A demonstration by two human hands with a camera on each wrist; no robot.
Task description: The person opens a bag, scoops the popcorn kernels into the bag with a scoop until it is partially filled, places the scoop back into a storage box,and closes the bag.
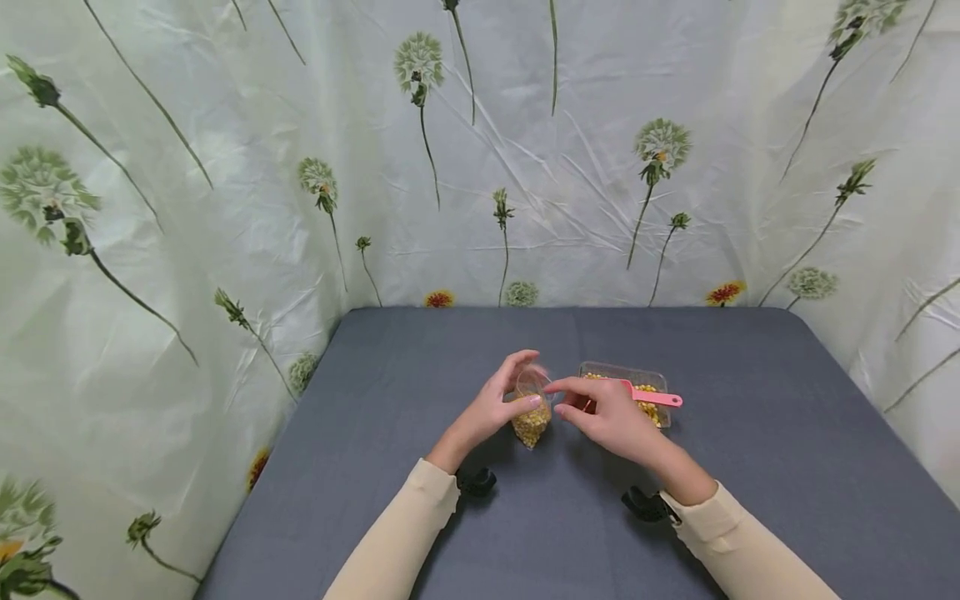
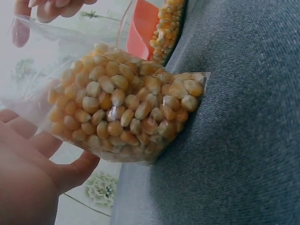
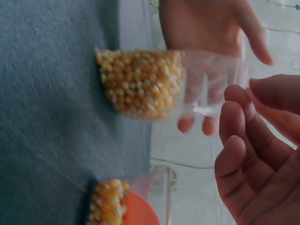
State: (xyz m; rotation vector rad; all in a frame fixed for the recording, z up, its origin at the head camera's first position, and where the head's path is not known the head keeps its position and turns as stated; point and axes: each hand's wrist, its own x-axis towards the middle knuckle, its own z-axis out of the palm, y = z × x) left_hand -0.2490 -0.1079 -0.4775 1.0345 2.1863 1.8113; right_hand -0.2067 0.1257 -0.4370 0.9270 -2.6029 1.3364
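Observation:
A clear plastic bag [image 1: 531, 427] part-filled with yellow corn kernels stands on the table, its pointed lower corner down on the cloth and its clear top upright. My left hand [image 1: 495, 407] is beside it with fingers spread, palm towards the bag and fingers behind the clear upper part. At the bag's top edge my right hand [image 3: 265, 140] pinches the plastic between thumb and forefinger, the other fingers bent. The bag's kernels [image 2: 122, 108] fill the middle of the left wrist view.
To the right, partly behind my right hand, a clear rectangular container [image 1: 626, 367] holds more kernels. A pink scoop [image 1: 669, 400] lies in it, handle over the right side. Dark grey cloth [image 1: 450, 350] covers the table, and a dandelion-print curtain [image 1: 480, 150] hangs behind.

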